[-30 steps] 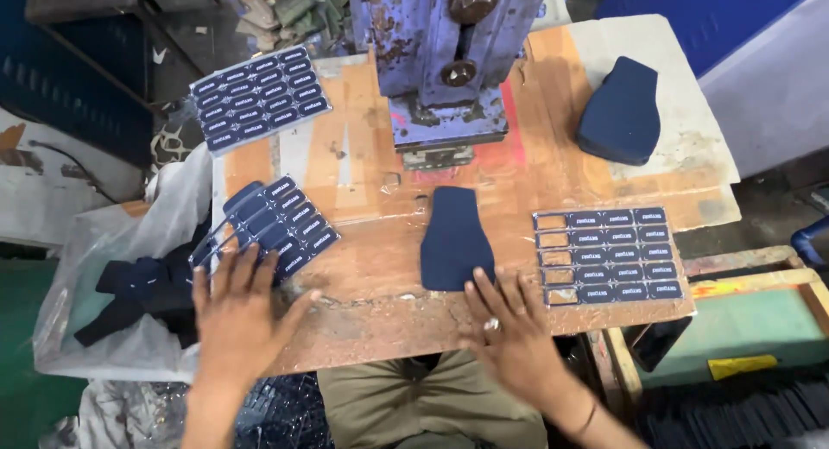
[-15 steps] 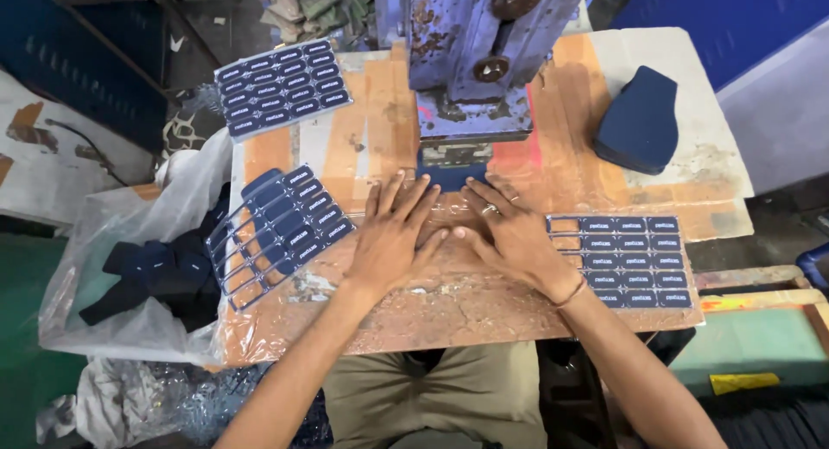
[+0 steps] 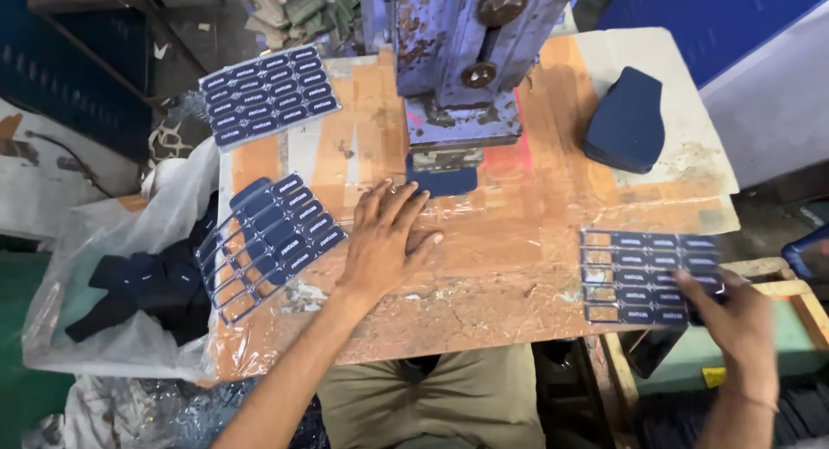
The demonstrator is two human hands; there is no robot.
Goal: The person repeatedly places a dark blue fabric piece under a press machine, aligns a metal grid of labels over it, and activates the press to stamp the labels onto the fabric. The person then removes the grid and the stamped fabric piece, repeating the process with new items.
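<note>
Press (image 3: pixel 458 60) behind, label sheets (image 3: pixel 648 276) right (another left (image 3: pixel 272 242)) — bag (image 3: pixel 112 285) beyond.

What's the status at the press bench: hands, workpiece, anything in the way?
Left hand flat on table, fingers at dark blue piece under blue press. Right hand on label sheet, grip unclear. Nothing between hands and press.

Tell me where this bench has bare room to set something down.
Widest bare patch: between the left hand and the label sheet under the right hand. A narrower strip runs between the press and the dark blue piece. The left end is crowded with label sheets.
</note>
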